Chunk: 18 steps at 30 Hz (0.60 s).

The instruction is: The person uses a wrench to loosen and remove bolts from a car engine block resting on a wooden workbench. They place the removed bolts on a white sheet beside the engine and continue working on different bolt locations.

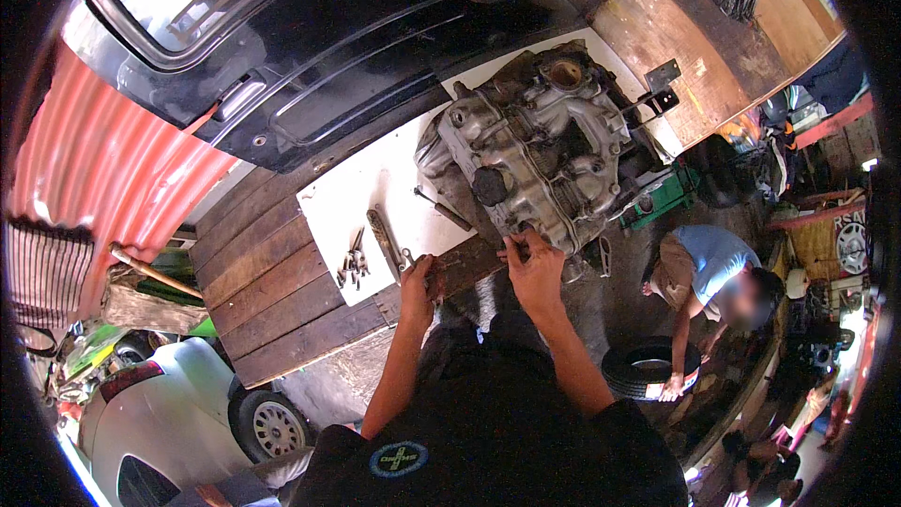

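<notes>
A greasy metal engine [554, 150] with a black round cap [489, 186] on its cover lies on a white board [328, 197] on the bench. My right hand [537, 277] is closed at the engine's near edge, fingertips pinched at its cover; what they hold, if anything, is hidden. By the board's near edge my left hand [416, 291] is closed around what looks like a wrench [406, 255], whose small metal end shows above the fingers. Left of it lie a long dark flat tool [383, 238] and several bolts [354, 265]. A ratchet-like tool [443, 208] rests nearer the engine.
The plank bench [253, 272] runs left, below a dark vehicle panel [347, 66]. A metal bracket [662, 87] sticks out beyond the engine. At right, a person in a blue shirt [718, 258] bends over a tyre [648, 371]. A silver car [178, 404] stands lower left.
</notes>
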### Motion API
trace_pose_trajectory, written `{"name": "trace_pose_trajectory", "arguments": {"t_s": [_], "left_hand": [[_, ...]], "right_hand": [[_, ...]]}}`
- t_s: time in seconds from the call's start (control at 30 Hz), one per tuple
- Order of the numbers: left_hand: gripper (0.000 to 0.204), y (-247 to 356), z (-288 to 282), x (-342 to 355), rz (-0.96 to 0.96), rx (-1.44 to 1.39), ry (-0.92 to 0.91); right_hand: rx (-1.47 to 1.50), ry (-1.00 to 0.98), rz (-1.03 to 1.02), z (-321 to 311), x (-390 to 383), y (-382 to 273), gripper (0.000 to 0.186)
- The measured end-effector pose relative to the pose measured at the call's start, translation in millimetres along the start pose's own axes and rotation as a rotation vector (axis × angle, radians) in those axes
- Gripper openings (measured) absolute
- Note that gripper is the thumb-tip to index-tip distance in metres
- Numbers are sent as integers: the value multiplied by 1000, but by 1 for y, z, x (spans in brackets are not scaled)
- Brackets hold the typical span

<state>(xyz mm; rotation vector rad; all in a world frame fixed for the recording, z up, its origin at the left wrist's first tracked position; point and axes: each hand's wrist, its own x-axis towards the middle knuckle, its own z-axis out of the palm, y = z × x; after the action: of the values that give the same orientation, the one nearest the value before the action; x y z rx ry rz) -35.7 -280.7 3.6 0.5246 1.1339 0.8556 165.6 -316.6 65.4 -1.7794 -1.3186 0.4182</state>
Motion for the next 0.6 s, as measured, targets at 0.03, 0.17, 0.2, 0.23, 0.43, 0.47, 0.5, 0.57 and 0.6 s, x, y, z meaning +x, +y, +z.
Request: {"name": "trace_pose_trajectory", "arguments": {"t_s": [0.03, 0.17, 0.2, 0.23, 0.43, 0.47, 0.5, 0.57, 0.6], "left_hand": [[25, 4, 2, -1, -4, -2, -13], [24, 18, 6, -7, 25, -23, 23], [24, 19, 2, -9, 30, -31, 19], [23, 20, -2, -10, 35, -38, 15], [21, 8, -19, -9, 66, -15, 66], [22, 11, -19, -11, 39, -28, 69], [22, 11, -19, -11, 35, -24, 69], [22, 13, -19, -11, 33, -16, 70], [22, 9, -22, -8, 27, -12, 84]], "right_hand": [[-15, 8, 5, 0, 1, 1, 12], [-6, 33, 41, 4, -2, 2, 11], [10, 42, 49, 3, -2, 2, 11], [11, 38, 55, -1, -2, 2, 11], [-26, 50, 96, -16, 6, -2, 13], [-50, 53, 94, -11, 7, 5, 14], [-73, 56, 91, -7, 7, 11, 15], [-86, 70, 41, 5, 2, 6, 11], [-91, 79, 13, 7, 1, 2, 10]]}}
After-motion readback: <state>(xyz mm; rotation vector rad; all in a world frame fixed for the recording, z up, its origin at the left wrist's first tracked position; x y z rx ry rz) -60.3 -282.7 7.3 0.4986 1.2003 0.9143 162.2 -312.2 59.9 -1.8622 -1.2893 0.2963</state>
